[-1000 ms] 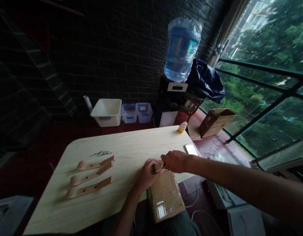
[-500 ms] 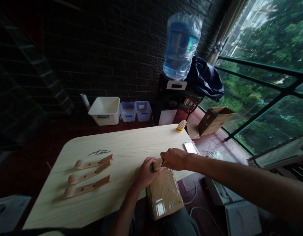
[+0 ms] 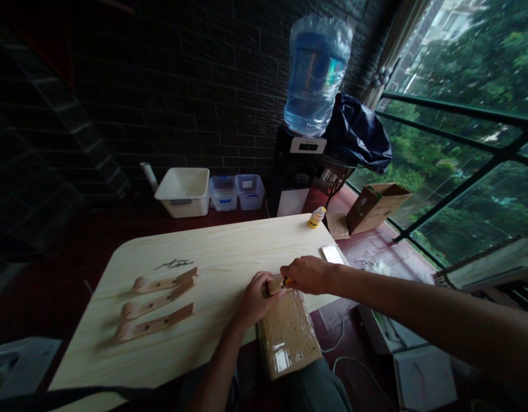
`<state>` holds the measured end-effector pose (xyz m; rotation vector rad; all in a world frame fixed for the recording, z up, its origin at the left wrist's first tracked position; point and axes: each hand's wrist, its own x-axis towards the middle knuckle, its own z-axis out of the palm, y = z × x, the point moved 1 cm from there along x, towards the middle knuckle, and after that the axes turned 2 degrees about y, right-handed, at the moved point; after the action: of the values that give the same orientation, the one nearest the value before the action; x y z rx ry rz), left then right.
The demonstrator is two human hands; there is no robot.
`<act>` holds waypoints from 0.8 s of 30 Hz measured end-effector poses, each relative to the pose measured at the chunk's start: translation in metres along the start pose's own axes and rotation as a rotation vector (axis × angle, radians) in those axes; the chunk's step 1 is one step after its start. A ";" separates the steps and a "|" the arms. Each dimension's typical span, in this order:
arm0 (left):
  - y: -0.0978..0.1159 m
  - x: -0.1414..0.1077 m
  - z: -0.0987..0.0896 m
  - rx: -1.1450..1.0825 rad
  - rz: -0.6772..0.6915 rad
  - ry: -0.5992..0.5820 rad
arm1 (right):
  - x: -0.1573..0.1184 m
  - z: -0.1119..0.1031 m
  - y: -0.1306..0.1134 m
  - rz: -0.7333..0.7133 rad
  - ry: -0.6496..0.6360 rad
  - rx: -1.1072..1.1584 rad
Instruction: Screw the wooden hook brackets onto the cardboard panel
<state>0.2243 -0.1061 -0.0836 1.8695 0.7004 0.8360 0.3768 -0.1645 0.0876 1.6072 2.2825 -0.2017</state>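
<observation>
We have a small, light-brown wooden piece [image 3: 276,285] at the far end of a long brown cardboard box wrapped in clear, shiny tape [image 3: 289,335], beside the edge of the pale wood-grain tabletop [image 3: 229,246]. Our left hand [image 3: 255,297] holds the piece, its fingers curled closed around it, with the thumb on the near side. Our right hand [image 3: 305,274] comes in from the right, its fingers closed in a fist around a small tool with a yellow part [image 3: 286,281]; most of the tool is hidden, so we cannot tell its full shape. The near end of the box lies over our leg in dark trousers [image 3: 317,386].

To the left on the tabletop lie three light-brown curved wooden brackets with dark holes [image 3: 156,309], roughly side by side, their rounded ends to the left. Just beyond them is a loose row of thin dark pieces [image 3: 174,264]. Past our right hand, near the right edge, a flat white phone-like device [image 3: 331,254] lies near the clear bottle with a yellow base [image 3: 316,217] at the far corner. On the floor beyond sit a white plastic basket [image 3: 184,194] and two clear plastic bins [image 3: 237,193], left of a black-and-white water dispenser [image 3: 296,171].
</observation>
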 end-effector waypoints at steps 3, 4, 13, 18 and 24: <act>0.002 0.001 -0.001 0.007 -0.004 0.004 | 0.001 -0.001 0.000 0.045 -0.008 0.042; 0.002 0.001 -0.001 0.008 -0.003 0.005 | 0.001 -0.001 0.000 0.044 -0.013 0.044; -0.001 0.000 0.002 -0.011 0.012 0.039 | 0.000 -0.003 -0.001 -0.070 -0.013 -0.042; -0.001 0.000 0.001 0.015 0.016 0.026 | 0.001 -0.001 -0.001 0.029 -0.006 0.046; 0.001 -0.001 -0.001 0.009 -0.004 0.002 | -0.002 -0.001 0.002 0.050 -0.019 0.064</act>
<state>0.2231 -0.1071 -0.0828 1.8749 0.7102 0.8339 0.3793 -0.1653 0.0896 1.6844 2.2402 -0.2799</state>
